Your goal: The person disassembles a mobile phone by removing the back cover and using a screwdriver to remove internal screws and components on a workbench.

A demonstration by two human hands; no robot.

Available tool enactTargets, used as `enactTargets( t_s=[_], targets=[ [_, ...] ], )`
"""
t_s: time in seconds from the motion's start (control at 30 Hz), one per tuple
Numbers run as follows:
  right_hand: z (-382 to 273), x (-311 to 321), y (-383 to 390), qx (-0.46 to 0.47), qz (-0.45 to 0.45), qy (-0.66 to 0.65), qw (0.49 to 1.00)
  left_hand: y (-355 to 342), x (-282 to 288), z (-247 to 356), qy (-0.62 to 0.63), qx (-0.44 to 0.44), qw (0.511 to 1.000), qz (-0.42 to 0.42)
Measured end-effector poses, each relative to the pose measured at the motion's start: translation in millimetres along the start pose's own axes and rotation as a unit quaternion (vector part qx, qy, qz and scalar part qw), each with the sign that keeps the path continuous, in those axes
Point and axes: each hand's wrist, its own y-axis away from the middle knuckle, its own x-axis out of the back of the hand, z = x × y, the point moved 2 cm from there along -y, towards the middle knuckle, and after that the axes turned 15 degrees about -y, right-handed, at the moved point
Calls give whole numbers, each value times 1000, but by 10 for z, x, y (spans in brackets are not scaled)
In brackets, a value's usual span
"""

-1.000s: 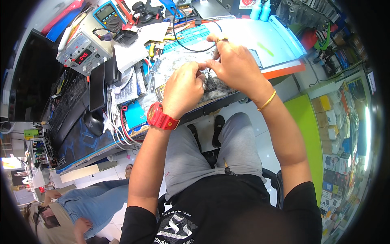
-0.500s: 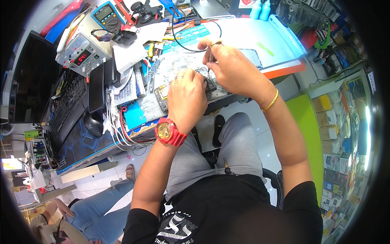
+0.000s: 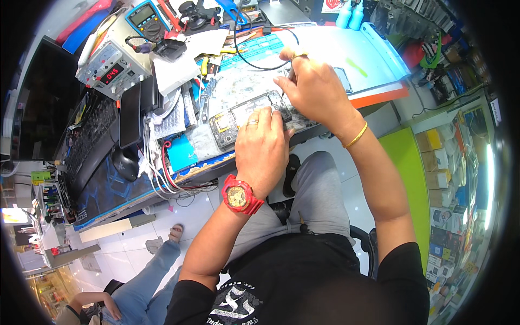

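An opened phone [image 3: 221, 124], its inner frame and parts bare, lies at a slant on the grey work mat near the bench's front edge. My left hand [image 3: 264, 143] grips its near edge, fingers bent over the frame and hiding part of it. Above the phone's right end, my right hand [image 3: 319, 89] pinches a slim upright screwdriver [image 3: 283, 93]. Its tip points down at the frame; whether it touches is too small to tell. Most of its handle is hidden by my fingers. Beyond my right hand lies a flat phone-sized panel [image 3: 342, 79], partly covered.
A power supply [image 3: 111, 73], a multimeter [image 3: 146, 20] and a dark phone [image 3: 130, 116] stand or lie to the left. White cables [image 3: 154, 170] hang over the front edge. A black cable [image 3: 236, 46] loops behind my hands. Another person's legs [image 3: 143, 287] are at lower left.
My left hand has slid right and nearer along the phone, uncovering more of its frame. My right hand has shifted slightly right with the screwdriver. The other person's legs have moved.
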Motion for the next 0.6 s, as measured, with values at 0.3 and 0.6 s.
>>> enactTargets(
  t_s=[0.3,0.6],
  targets=[
    [64,-15,22,-7,8,-37,999,23,-41,0,-3,-9,999,33],
    [39,-11,5,14,3,-20,1000,19,-50,-11,-2,-16,998,54]
  ],
)
